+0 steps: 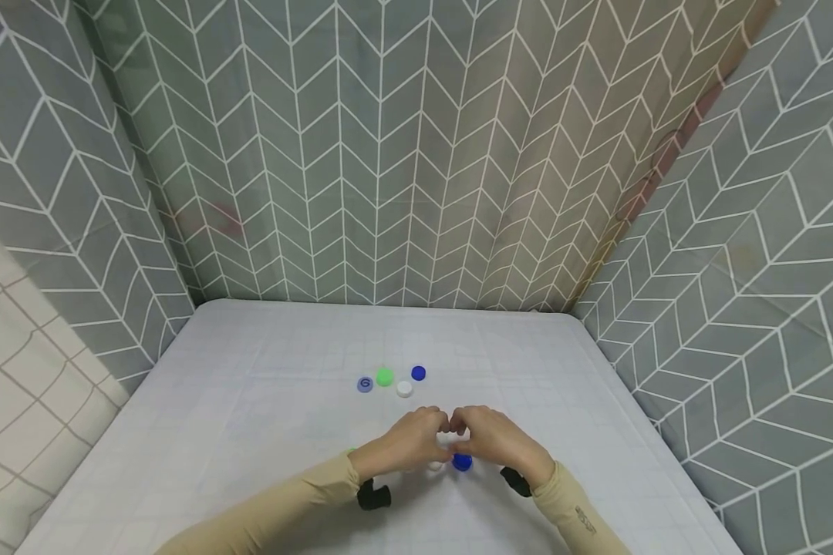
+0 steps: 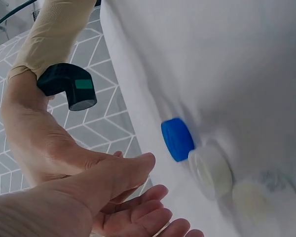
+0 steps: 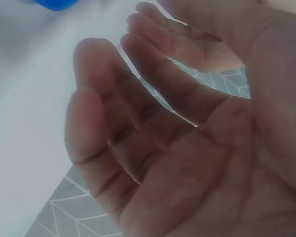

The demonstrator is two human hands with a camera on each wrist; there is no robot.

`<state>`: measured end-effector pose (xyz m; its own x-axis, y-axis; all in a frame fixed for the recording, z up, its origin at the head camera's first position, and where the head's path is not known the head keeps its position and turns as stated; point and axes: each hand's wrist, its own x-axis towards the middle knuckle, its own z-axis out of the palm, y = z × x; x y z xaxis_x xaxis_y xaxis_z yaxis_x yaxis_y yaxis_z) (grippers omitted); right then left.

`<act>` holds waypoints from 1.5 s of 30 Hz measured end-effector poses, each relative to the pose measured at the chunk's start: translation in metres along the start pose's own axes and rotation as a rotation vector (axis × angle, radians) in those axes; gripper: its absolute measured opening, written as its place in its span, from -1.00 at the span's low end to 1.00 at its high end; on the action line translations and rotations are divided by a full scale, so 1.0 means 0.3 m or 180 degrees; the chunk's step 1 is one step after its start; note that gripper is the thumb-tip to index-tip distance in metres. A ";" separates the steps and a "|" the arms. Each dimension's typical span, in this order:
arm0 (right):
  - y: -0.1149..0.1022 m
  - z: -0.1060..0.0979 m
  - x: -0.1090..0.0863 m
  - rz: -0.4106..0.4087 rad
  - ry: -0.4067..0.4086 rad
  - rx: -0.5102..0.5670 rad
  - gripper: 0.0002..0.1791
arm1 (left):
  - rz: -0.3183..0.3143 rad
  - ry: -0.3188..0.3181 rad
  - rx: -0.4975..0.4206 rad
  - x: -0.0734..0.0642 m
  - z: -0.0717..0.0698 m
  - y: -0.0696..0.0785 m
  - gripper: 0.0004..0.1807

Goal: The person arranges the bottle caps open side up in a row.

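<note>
My left hand [image 1: 406, 441] and right hand [image 1: 498, 441] face each other over the white table, fingertips close together with the fingers bent. Neither appears to hold anything; the right palm [image 3: 187, 173] is bare in the right wrist view. Just below the right hand lies a blue bottle cap [image 1: 462, 462], with a white cap [image 1: 435, 465] to its left. In the left wrist view the blue cap [image 2: 177, 139] sits beside a white cap [image 2: 210, 170], and a larger translucent round piece [image 2: 266, 205] lies past them. My hands partly cover these pieces in the head view.
Farther back on the table [image 1: 278, 347] lie a lilac disc with a letter-like mark [image 1: 365, 384], a green cap [image 1: 385, 377], a white cap [image 1: 405, 388] and a dark blue cap [image 1: 419, 373]. A green sliver [image 1: 351, 450] shows by the left wrist. Patterned grey curtains [image 1: 361, 154] enclose the table.
</note>
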<state>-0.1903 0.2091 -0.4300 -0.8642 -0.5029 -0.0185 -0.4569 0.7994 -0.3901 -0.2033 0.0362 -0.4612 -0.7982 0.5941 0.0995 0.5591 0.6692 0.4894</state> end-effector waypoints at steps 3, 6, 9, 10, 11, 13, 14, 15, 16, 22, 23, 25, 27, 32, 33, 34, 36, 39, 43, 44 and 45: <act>-0.012 -0.006 0.016 0.0001 0.0000 -0.0033 -0.75 | -0.0044 -0.0007 -0.0062 -0.004 -0.020 -0.007 -0.62; -0.023 -0.012 0.032 0.0000 -0.0018 -0.0059 -0.74 | -0.0116 -0.0028 -0.0126 -0.008 -0.040 -0.016 -0.62; -0.028 -0.012 0.052 -0.0062 -0.0015 -0.0014 -0.73 | -0.0186 -0.0060 -0.0135 -0.009 -0.061 -0.030 -0.63; -0.028 -0.012 0.059 -0.0081 -0.0010 0.0012 -0.73 | -0.0211 -0.0071 -0.0126 -0.009 -0.067 -0.037 -0.63; -0.028 -0.012 0.067 -0.0106 0.0000 0.0027 -0.73 | -0.0219 -0.0070 -0.0105 -0.007 -0.072 -0.044 -0.63; -0.025 -0.010 0.084 -0.0146 0.0010 0.0054 -0.74 | -0.0247 -0.0069 -0.0081 -0.005 -0.086 -0.060 -0.64; -0.024 -0.010 0.093 -0.0147 0.0014 0.0058 -0.74 | -0.0260 -0.0066 -0.0070 -0.004 -0.094 -0.067 -0.64; -0.023 -0.009 0.102 -0.0155 0.0020 0.0068 -0.74 | -0.0262 -0.0054 -0.0086 -0.002 -0.102 -0.074 -0.64; -0.022 -0.009 0.110 -0.0162 0.0036 0.0061 -0.74 | -0.0275 -0.0042 -0.0085 0.000 -0.108 -0.081 -0.64; -0.026 -0.005 0.154 -0.0242 0.0161 0.0028 -0.69 | -0.0379 0.0053 -0.0147 0.005 -0.142 -0.124 -0.63; -0.027 -0.003 0.161 -0.0240 0.0166 0.0019 -0.68 | -0.0409 0.0053 -0.0159 0.006 -0.146 -0.131 -0.63; -0.027 0.002 0.177 -0.0232 0.0177 -0.0018 -0.66 | -0.0471 0.0034 -0.0196 0.007 -0.154 -0.146 -0.61; -0.026 0.008 0.193 -0.0209 0.0161 -0.0034 -0.63 | -0.0563 -0.0011 -0.0257 0.008 -0.159 -0.163 -0.58; -0.024 0.024 0.237 -0.0155 0.0154 -0.0037 -0.53 | -0.0844 -0.0051 -0.0433 0.011 -0.162 -0.203 -0.50; -0.023 0.027 0.245 -0.0135 0.0155 -0.0038 -0.52 | -0.0885 -0.0042 -0.0458 0.012 -0.162 -0.209 -0.49; -0.023 0.030 0.252 -0.0120 0.0161 -0.0040 -0.50 | -0.0914 -0.0023 -0.0452 0.013 -0.162 -0.214 -0.48; -0.021 0.036 0.266 -0.0082 0.0160 -0.0056 -0.48 | -0.0964 0.0004 -0.0458 0.014 -0.164 -0.224 -0.46; -0.020 0.047 0.284 -0.0059 0.0145 -0.0083 -0.46 | -0.1019 0.0038 -0.0443 0.017 -0.164 -0.236 -0.41; -0.021 0.066 0.305 -0.0006 0.0115 -0.0096 -0.44 | -0.1088 0.0036 -0.0413 0.026 -0.157 -0.257 -0.37; -0.022 0.071 0.309 0.0014 0.0112 -0.0094 -0.43 | -0.1099 0.0034 -0.0406 0.029 -0.155 -0.262 -0.36; -0.024 0.075 0.314 0.0029 0.0110 -0.0096 -0.42 | -0.1113 0.0033 -0.0401 0.033 -0.153 -0.266 -0.36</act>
<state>-0.2636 0.1486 -0.4497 -0.8749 -0.4843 0.0103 -0.4547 0.8137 -0.3621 -0.2661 -0.0319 -0.4597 -0.9387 0.3344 -0.0842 0.2208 0.7703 0.5982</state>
